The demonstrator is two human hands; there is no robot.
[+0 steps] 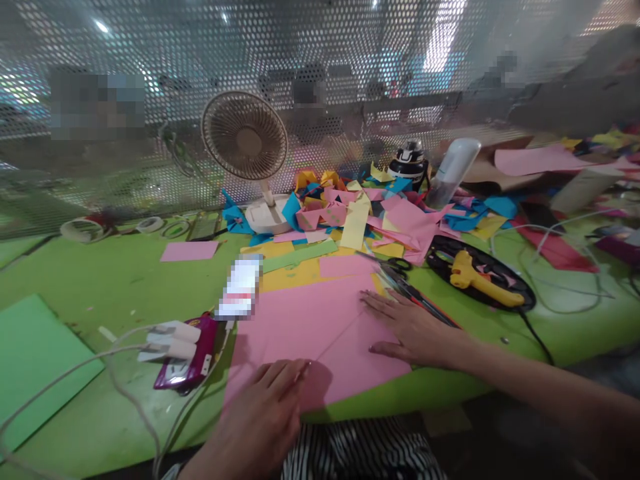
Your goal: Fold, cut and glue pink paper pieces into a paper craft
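Observation:
A large pink paper sheet lies on the green table in front of me, with a thin straight line running slantwise across it. My right hand rests flat on the sheet's right side, fingers stretched out and thumb apart. Over the near left part of the sheet is my left hand, its fingers bent and pressed together at the lower end of that line. Whatever those fingers may hold is hidden. Scissors and other slim tools lie just beyond my right hand.
Left of the sheet are a phone and a purple power strip with white chargers and cables. A yellow glue gun sits in a black tray. Behind stand a fan, paper scraps and a bottle.

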